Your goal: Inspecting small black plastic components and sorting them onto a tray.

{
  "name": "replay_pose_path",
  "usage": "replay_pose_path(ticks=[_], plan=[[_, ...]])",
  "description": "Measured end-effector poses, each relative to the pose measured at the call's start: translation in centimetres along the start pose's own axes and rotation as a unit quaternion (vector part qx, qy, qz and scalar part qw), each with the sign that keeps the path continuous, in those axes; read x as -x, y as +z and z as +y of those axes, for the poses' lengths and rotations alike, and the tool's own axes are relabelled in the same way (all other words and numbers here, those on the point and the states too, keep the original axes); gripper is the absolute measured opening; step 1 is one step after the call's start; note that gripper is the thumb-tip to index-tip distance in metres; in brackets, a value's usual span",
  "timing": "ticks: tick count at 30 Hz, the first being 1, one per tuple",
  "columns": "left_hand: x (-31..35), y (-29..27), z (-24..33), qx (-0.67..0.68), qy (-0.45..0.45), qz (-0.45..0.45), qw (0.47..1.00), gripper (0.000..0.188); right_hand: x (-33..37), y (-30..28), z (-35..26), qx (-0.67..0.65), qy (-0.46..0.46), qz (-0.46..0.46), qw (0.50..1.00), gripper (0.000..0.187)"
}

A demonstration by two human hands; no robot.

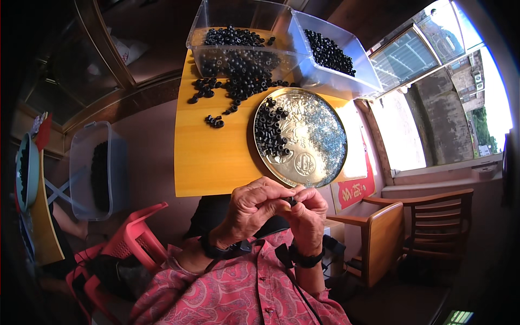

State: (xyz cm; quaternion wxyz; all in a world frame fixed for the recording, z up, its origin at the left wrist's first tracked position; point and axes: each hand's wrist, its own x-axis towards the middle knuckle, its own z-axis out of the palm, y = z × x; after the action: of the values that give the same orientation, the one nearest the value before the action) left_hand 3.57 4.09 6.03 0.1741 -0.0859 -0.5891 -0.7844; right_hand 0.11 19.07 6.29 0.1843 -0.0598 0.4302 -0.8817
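Note:
Both my hands meet just off the near edge of the yellow table point(200, 162). Between their fingertips is a small black part point(291, 201), mostly covered, probably like the black ring-shaped parts nearby. My left hand point(254, 205) pinches it from the left with thumb and fingers. From the other side, my right hand point(308, 214) closes on it too. Just beyond lies a round metal tray point(297, 176) with a raised pattern. Black ring-shaped parts point(269, 130) are heaped on its left side, and tiny shiny pieces point(324, 127) are scattered over its right.
At the table's far end stand a clear bin point(246, 54) and a whitish bin point(338, 78), with many black parts. More loose parts point(205, 89) lie by the clear bin. Left are a red plastic chair point(138, 235) and another bin point(116, 179); right, a wooden chair point(385, 238).

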Motion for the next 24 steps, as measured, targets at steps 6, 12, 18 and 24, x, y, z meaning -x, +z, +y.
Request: replay_pose_path(ticks=[6, 12, 18, 24], plan=[[0.1, -0.2, 0.4, 0.013, -0.018, -0.007, 1.0, 0.02, 0.3, 0.1, -0.4, 0.049, -0.003, 0.019, 0.999, 0.012], [0.1, -0.1, 0.6, 0.059, -0.045, 0.002, 0.997, 0.02, 0.3, 0.2, -0.3, 0.062, -0.013, 0.016, 0.998, 0.011], [0.0, -0.3, 1.1, -0.002, -0.034, -0.002, 0.999, 0.02, 0.3, 0.2, -0.4, 0.071, -0.019, 0.018, 0.997, 0.013], [0.2, -0.1, 1.2, -0.005, -0.045, 0.016, 0.999, 0.02, 0.3, 0.5, -0.5, 0.06, -0.014, 0.021, 0.998, 0.015]])
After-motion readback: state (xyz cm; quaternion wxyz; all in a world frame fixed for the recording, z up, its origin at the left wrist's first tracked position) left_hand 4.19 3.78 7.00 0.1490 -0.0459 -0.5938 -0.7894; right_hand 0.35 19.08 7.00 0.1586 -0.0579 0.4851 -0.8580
